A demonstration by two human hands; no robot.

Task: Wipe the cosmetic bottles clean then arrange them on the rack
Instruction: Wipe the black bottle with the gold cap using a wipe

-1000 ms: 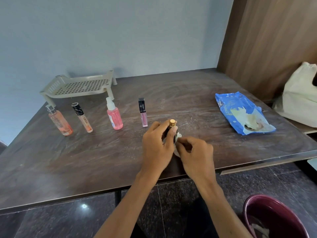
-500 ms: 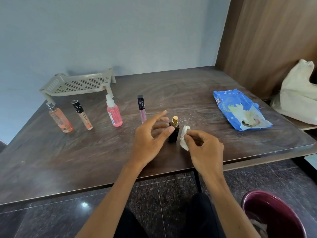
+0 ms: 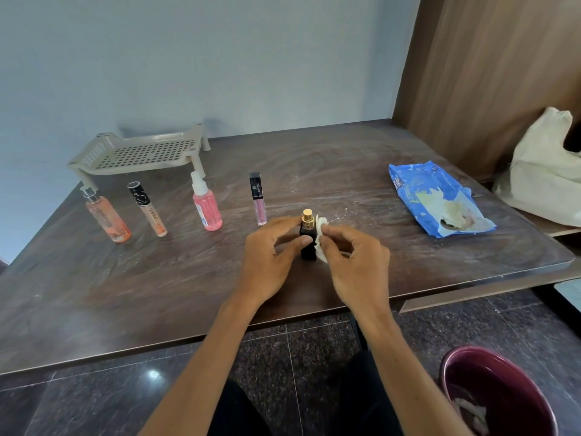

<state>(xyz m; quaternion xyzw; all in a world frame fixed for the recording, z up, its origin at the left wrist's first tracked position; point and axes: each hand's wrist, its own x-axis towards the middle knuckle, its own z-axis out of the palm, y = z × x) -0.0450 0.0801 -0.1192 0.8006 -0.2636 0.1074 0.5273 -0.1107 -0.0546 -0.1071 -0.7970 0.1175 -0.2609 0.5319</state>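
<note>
1. Filling most of the view, the table has a dark brown, smooth top with pale dusty streaks. Its left part is cut off by the frame.
2. At 3 o'clock, off the table, a cream cloth bag lies slumped and wrinkled. Its content is hidden.
3. At 5 o'clock, on the floor, a round maroon bin is partly cut off. White crumpled pieces lie inside.
4. At 10 o'clock, far on the table, the rack is beige plastic on short legs, with a flat shelf full of small holes.
5. At 2 o'clock lies a shiny blue wipes pack, opened, with pale wipes showing inside. Its print is too small to read.
6. The left hand curls thumb and fingers round the black bottle. The right hand pinches the white wipe.
7. From 9 to 11 o'clock stand four items in a row, well apart:
   - orange bottle, silver top
   - slim tube, black cap
   - pink spray bottle, white pump
   - lip gloss, black cap
8. The black bottle is square, with a round gold top. It is upright at the table's middle, near the front edge, and fingers hide part of it. Whether its base touches the table I cannot tell.
9. The white wipe is small and crumpled, and it touches the bottle's right side.
</note>
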